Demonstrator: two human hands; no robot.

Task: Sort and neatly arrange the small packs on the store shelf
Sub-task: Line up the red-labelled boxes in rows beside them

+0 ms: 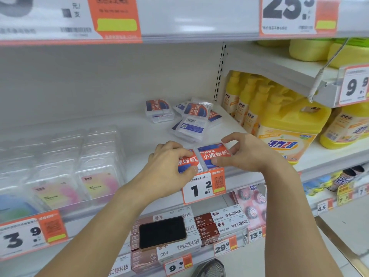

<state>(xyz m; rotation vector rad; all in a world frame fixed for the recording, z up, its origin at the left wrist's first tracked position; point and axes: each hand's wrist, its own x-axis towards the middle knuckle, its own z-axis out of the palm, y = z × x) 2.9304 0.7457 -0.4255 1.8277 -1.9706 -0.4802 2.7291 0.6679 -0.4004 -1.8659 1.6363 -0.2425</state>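
Two small clear packs with red and blue labels lie side by side at the front edge of the white shelf (139, 136). My left hand (169, 158) rests on the left pack (186, 161), thumb at its front edge. My right hand (243, 152) pinches the right pack (212, 154) between thumb and fingers. Further back lies a loose heap of several more such packs (189, 126), some face down with barcodes up, and a small stack of packs (159, 110) to its left.
Clear blister packs (89, 166) fill the shelf's left side. Yellow detergent bottles (287, 132) stand to the right past the upright. A price tag reading 1.2 (203, 186) hangs below the packs. A black phone (162, 232) lies on boxes on the lower shelf.
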